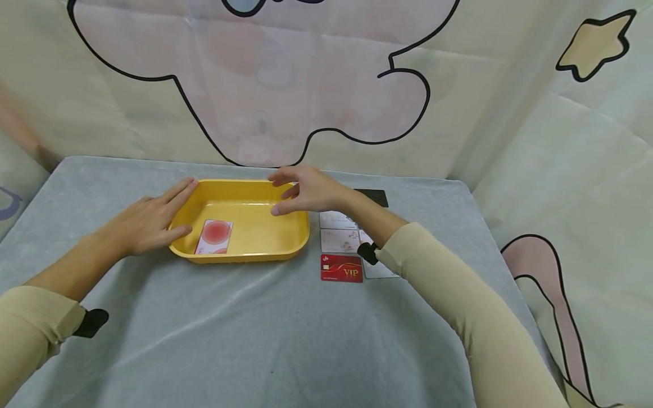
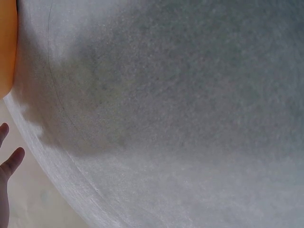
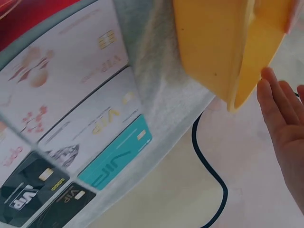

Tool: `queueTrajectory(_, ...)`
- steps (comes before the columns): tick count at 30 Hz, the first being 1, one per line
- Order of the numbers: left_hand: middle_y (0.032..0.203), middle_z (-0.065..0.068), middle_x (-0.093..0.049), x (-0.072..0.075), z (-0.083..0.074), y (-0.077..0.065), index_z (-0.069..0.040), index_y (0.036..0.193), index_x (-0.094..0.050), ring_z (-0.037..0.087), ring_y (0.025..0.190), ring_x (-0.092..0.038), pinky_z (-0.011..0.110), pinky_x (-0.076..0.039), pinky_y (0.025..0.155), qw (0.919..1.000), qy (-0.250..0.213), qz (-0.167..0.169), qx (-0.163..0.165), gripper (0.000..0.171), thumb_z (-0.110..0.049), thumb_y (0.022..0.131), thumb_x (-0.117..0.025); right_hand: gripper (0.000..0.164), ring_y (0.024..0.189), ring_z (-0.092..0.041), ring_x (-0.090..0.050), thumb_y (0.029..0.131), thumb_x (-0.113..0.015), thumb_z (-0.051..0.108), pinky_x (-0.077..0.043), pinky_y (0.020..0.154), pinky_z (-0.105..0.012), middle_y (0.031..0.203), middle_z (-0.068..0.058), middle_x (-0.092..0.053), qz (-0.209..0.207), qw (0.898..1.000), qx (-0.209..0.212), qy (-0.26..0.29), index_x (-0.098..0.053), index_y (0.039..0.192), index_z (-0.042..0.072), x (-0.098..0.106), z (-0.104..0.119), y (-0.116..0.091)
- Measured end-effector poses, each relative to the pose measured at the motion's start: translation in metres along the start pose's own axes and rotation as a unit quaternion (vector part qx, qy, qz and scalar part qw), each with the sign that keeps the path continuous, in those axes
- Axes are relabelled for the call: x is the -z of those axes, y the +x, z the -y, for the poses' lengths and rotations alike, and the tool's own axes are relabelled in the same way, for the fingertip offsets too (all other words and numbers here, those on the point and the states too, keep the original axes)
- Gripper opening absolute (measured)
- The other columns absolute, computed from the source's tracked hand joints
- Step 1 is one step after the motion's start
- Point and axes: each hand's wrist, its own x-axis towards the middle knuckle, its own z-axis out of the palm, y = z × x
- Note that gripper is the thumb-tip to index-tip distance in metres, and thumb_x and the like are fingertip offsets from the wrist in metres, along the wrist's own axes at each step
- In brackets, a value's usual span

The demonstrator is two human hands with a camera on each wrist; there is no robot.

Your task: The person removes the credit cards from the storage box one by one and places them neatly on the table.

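A yellow tray (image 1: pixel 255 258) stands on the grey cloth. Inside it, toward the left end, lies a pink-and-white card (image 1: pixel 214 238) with a round red print. My left hand (image 1: pixel 148 224) rests at the tray's left rim with its fingers straight. Over the tray's right end is my right hand (image 1: pixel 313 190), fingers loosely bent and apart from the thumb, nothing visible between them. Right of the tray lie several cards: a red VIP card (image 1: pixel 342 268), white cards (image 1: pixel 339 241) and a black card (image 1: pixel 374 196). A teal card (image 3: pixel 116 154) shows in the right wrist view.
The grey cloth (image 1: pixel 245 340) covers the table, its far edge close behind the tray. A printed curtain (image 1: pixel 285 102) hangs behind and at the right. My right forearm (image 1: pixel 377 218) passes over part of the cards and hides some.
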Motion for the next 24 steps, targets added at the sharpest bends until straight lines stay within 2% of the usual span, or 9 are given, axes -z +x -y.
queueTrajectory(4,0.164,0.019,-0.014,0.001,-0.001,0.0,-0.007,0.16,-0.005,0.047,0.118,-0.056,0.067,-0.04,0.098,1.0,0.0,0.0,0.001,0.088,-0.04,0.095,-0.053,0.078,0.117,-0.024,-0.063,0.084,-0.08,0.034,-0.052,0.095,-0.028,0.145,-0.014,-0.052,0.058,0.998,-0.031,-0.02,-0.045,0.147,0.005,-0.003,0.003,0.009)
queueTrajectory(10,0.165,0.019,-0.013,0.001,0.0,0.0,-0.008,0.16,-0.005,0.047,0.12,-0.055,0.067,-0.039,0.098,1.0,-0.004,0.001,0.001,0.087,-0.04,0.095,-0.052,0.084,0.124,-0.019,-0.058,0.084,-0.078,0.04,-0.045,0.104,-0.031,0.148,-0.013,-0.049,0.134,0.987,-0.075,-0.049,-0.039,0.151,0.008,-0.01,0.005,0.021)
queueTrajectory(17,0.164,0.019,-0.014,0.001,0.0,-0.001,-0.008,0.16,-0.005,0.047,0.121,-0.054,0.067,-0.039,0.098,1.0,-0.007,-0.002,-0.001,0.087,-0.04,0.095,-0.052,0.084,0.135,-0.021,-0.047,0.082,-0.078,0.044,-0.041,0.108,-0.038,0.144,-0.008,-0.054,0.162,0.979,-0.102,-0.066,-0.041,0.151,0.013,-0.018,0.012,0.033)
queueTrajectory(20,0.165,0.019,-0.013,0.001,0.0,0.0,-0.008,0.16,-0.005,0.047,0.122,-0.053,0.067,-0.039,0.099,0.9999,-0.01,0.0,0.001,0.087,-0.041,0.096,-0.052,0.082,0.136,-0.021,-0.046,0.084,-0.078,0.039,-0.04,0.108,-0.037,0.145,-0.009,-0.053,0.176,0.977,-0.103,-0.056,-0.04,0.151,0.013,-0.021,0.016,0.039)
queueTrajectory(24,0.165,0.019,-0.012,0.001,0.001,0.0,-0.01,0.16,-0.002,0.049,0.124,-0.051,0.068,-0.037,0.099,0.9999,-0.013,0.006,0.008,0.088,-0.042,0.096,-0.052,0.078,0.136,-0.019,-0.046,0.085,-0.078,0.029,-0.04,0.106,-0.031,0.145,-0.01,-0.052,0.194,0.975,-0.097,-0.046,-0.04,0.151,0.012,-0.026,0.019,0.048)
